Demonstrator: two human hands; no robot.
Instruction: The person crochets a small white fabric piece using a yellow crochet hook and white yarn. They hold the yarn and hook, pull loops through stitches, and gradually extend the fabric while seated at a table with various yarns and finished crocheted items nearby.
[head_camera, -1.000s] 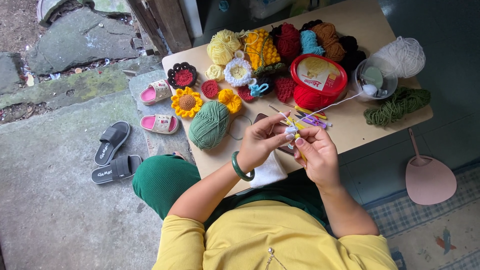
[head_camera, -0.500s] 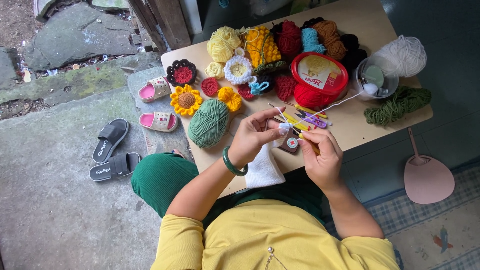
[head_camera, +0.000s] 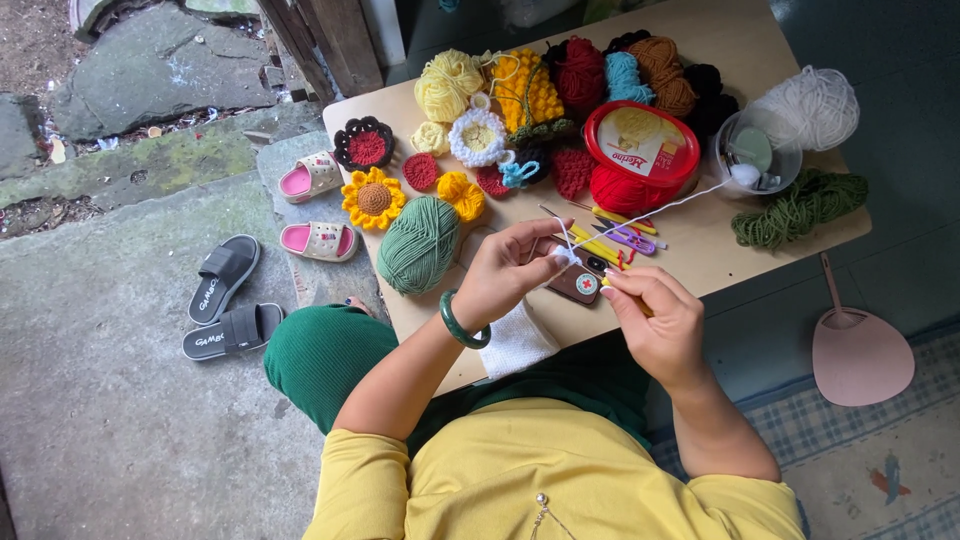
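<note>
The left hand (head_camera: 512, 268) is pinching a small white crochet piece (head_camera: 568, 256) at its fingertips above the wooden table (head_camera: 720, 262). The right hand (head_camera: 655, 322) is gripping a crochet hook beside it. A white yarn strand (head_camera: 655, 210) is running taut from the piece toward the clear plastic cup (head_camera: 752, 152). A green yarn ball (head_camera: 420, 243) is lying just left of the left hand.

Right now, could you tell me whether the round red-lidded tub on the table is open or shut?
Shut: the round red-lidded tub has its lid lying flat over the top, hiding the inside.
</note>
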